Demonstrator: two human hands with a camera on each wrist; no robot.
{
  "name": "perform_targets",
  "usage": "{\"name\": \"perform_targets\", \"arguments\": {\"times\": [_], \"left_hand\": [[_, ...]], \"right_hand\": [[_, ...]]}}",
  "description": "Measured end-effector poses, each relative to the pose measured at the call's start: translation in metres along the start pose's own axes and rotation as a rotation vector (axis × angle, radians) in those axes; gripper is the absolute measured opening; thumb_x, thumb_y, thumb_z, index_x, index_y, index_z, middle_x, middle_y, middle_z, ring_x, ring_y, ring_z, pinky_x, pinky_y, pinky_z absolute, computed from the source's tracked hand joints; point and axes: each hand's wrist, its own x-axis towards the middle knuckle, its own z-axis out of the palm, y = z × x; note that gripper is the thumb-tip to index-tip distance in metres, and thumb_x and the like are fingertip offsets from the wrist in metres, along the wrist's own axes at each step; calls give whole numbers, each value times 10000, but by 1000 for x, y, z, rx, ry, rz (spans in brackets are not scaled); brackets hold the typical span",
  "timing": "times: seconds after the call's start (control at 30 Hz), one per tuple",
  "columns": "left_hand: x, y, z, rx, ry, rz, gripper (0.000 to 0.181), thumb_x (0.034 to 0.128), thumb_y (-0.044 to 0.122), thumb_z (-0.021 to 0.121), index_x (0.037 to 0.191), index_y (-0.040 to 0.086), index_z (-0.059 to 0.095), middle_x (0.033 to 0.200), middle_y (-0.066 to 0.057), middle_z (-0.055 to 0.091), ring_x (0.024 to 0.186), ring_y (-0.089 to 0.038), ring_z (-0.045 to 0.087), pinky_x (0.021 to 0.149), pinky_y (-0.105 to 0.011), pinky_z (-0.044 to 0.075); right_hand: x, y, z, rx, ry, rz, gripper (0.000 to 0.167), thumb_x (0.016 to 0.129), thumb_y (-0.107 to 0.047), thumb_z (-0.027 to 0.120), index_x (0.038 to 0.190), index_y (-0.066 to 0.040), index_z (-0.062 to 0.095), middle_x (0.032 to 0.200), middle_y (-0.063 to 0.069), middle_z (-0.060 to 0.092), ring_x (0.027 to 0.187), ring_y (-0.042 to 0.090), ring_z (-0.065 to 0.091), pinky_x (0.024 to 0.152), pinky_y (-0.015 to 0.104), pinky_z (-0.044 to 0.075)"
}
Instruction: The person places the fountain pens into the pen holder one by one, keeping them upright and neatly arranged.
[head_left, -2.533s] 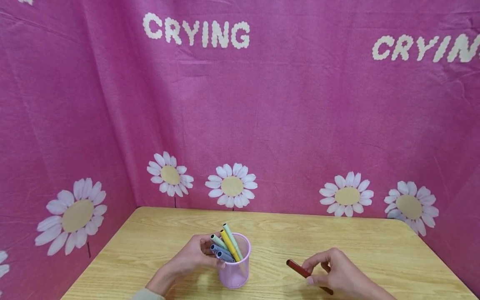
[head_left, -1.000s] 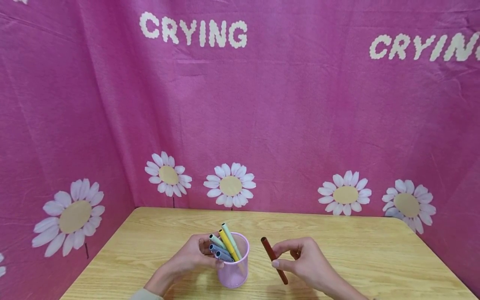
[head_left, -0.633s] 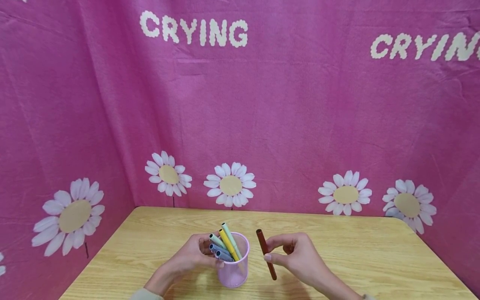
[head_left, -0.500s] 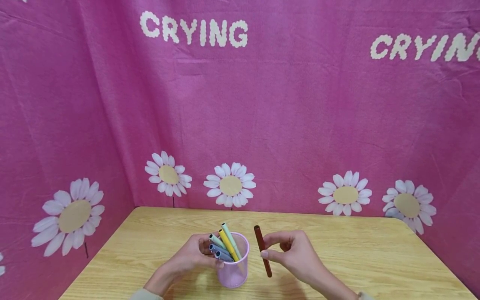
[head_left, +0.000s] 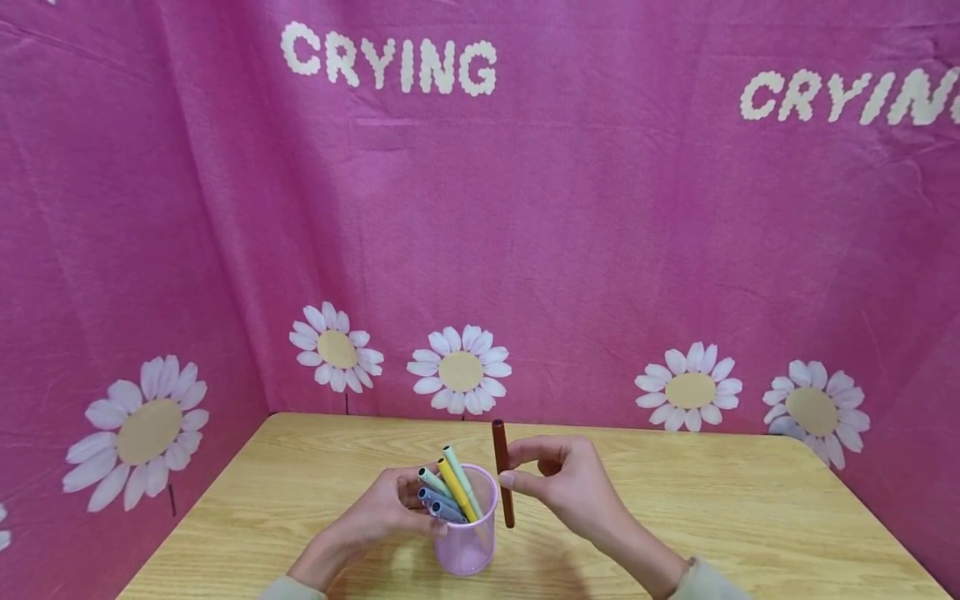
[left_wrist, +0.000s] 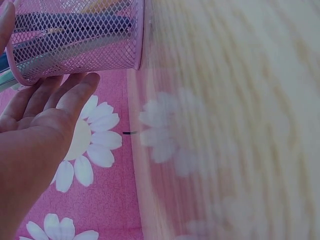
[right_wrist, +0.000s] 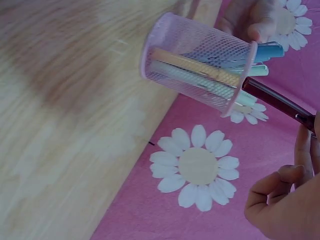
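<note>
A pink mesh pen cup (head_left: pixel 467 550) stands on the table, holding several felt-tip pens: a yellow one (head_left: pixel 457 490), pale green ones and blue-grey ones, leaning to the left. My left hand (head_left: pixel 382 508) holds the cup's left side near the rim, thumb in front and fingers behind; in the left wrist view its fingers (left_wrist: pixel 75 95) lie along the mesh. Between thumb and fingertips my right hand (head_left: pixel 573 483) pinches a dark red-brown felt-tip pen (head_left: pixel 502 467), nearly upright just right of the cup. The right wrist view shows this pen's lower end (right_wrist: pixel 265 92) close to the rim; contact is unclear.
The light wood-grain table (head_left: pixel 720 517) spreads around the cup. A pink cloth (head_left: pixel 570 233) with printed daisies and lettering hangs behind the table and at its sides.
My right hand has brought the red-brown pen leftward and up to the cup, turning it from slanted to nearly upright. My left hand and the cup have stayed in place.
</note>
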Motion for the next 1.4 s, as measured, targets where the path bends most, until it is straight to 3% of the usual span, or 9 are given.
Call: {"name": "perform_targets", "arguments": {"times": [0.33, 0.5, 0.7, 0.87, 1.17, 1.4], "left_hand": [[1, 0, -1, 7, -20, -7, 505, 861, 52, 863, 1317, -59, 676, 1199, -131, 733, 1087, -236, 666, 998, -343, 522], [1, 0, 0, 9, -19, -6, 525, 864, 49, 861, 1345, -41, 669, 1206, -134, 731, 1098, -244, 664, 1028, -391, 515], [1, -1, -1, 9, -21, 0, 533, 865, 38, 856, 1351, -56, 659, 1210, -139, 731, 1094, -233, 666, 1020, -379, 519], [1, -2, -2, 14, -20, 12, 570, 859, 35, 861, 1372, -73, 638, 1199, -140, 734, 1077, -223, 673, 990, -340, 531], [1, -2, -1, 9, -28, 18, 562, 845, 40, 858, 1363, -46, 659, 1223, -153, 728, 1114, -246, 668, 1014, -371, 519], [2, -2, 0, 7, -32, 30, 566, 833, 25, 860, 1355, -55, 658, 1196, -170, 737, 1092, -254, 678, 986, -345, 529]], "right_hand": [[18, -6, 10, 31, -3, -53, 159, 829, -61, 888, 980, -68, 840, 919, 36, 799, 645, 73, 438, 573, 210, 307], [24, -6, 17, 55, -1, -62, 165, 835, -37, 879, 993, -62, 839, 926, 36, 801, 829, 122, 645, 642, 212, 399], [28, -1, 25, 82, -2, -63, 164, 834, -39, 881, 991, -39, 834, 929, 49, 801, 907, 157, 690, 693, 221, 455], [28, 5, 31, 104, -16, -57, 160, 838, -45, 883, 991, -47, 837, 951, 42, 802, 972, 168, 702, 742, 238, 503], [22, 12, 38, 41, -24, -23, 146, 835, -102, 890, 973, -88, 843, 946, 5, 798, 819, 125, 606, 621, 217, 397], [18, 17, 41, 20, -39, -18, 153, 833, -130, 896, 974, -106, 842, 947, -14, 799, 929, 186, 662, 712, 255, 453]]}}
